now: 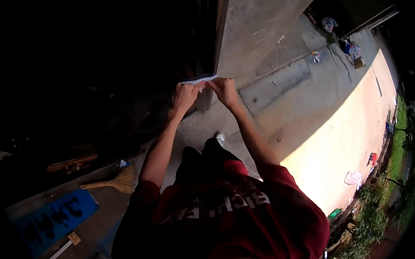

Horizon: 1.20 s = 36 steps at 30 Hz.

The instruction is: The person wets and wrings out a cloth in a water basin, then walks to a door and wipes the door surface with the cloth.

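Both arms reach forward to the edge of a dark upright panel or door frame (221, 22). A thin white strip (196, 81), perhaps cloth or paper, runs between my hands across that edge. My left hand (185, 96) is closed on the strip's left part, thumb and fingertips pressed together. Close beside it, my right hand (225, 89) pinches the strip's right end. The fingertips of the two hands nearly meet. What lies beyond the strip is lost in deep shadow.
A grey concrete wall (258, 26) rises just right of my hands. Behind me at left are a straw broom (115, 182) and a blue board with dark marks (81, 203). Litter bags (352, 49) and a small cardboard box (359, 62) lie on the concrete ground at right.
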Tool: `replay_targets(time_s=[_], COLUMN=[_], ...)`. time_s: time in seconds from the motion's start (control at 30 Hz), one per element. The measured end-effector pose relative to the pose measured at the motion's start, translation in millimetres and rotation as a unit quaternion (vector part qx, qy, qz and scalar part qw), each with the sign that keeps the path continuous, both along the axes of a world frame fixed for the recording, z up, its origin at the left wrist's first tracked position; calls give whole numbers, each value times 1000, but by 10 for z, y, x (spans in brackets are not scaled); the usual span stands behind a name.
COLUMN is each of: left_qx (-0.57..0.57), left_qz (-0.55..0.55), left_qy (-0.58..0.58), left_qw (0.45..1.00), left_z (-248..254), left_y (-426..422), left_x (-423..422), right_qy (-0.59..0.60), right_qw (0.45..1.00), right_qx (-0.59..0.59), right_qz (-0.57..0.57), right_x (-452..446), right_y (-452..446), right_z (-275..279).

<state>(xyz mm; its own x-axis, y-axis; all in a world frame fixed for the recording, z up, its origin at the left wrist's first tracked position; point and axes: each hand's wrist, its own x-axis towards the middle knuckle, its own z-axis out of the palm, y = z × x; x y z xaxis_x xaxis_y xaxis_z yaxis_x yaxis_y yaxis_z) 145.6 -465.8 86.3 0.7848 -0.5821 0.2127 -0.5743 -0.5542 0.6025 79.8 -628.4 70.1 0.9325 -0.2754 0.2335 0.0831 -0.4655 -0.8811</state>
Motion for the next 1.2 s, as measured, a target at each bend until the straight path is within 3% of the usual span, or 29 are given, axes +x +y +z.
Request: replay_targets(time_s=[0.07,0.13,0.27,0.53,0.63,0.7,0.8,0.87,0.9,0.93,1.1,1.2], left_qx=[-51,-13,-57,-86,-43,-14,8,51,49,53,133,139], left_qz=[14,33,42,-7,35,34,44,105,53,56,101,109], left_qy=[-57,-45,-114,2,65,72,97,6,80,82,112,133], left_qw=[997,998,991,996,996,997,994,993,994,994,979,975], left_z=[333,767,618,279,145,-82,-655,-904,-1030,-1067,-1639,-2102], left_y=[-53,-88,-105,-62,-58,2,21,2,75,91,97,124], left_x=[-7,-75,-71,-73,-132,-134,-128,-176,-138,-155,-173,-180], right_qy=[-21,-72,-87,-52,-69,20,36,17,48,74,-29,50], right_qw=[1000,997,996,999,997,1000,999,998,997,995,999,998], right_qx=[20,12,24,4,20,1,-32,-57,-54,-53,19,-8], right_qz=[9,-5,-12,-14,-11,8,16,19,25,32,22,46], right_x=[17,3,3,-21,-11,-13,-42,24,-32,-50,-20,-46], right_y=[-32,-32,-7,-25,-15,-30,0,-4,7,30,108,114], right_z=[391,690,587,147,-84,-298,-680,-924,-1066,-1130,-1920,-2284])
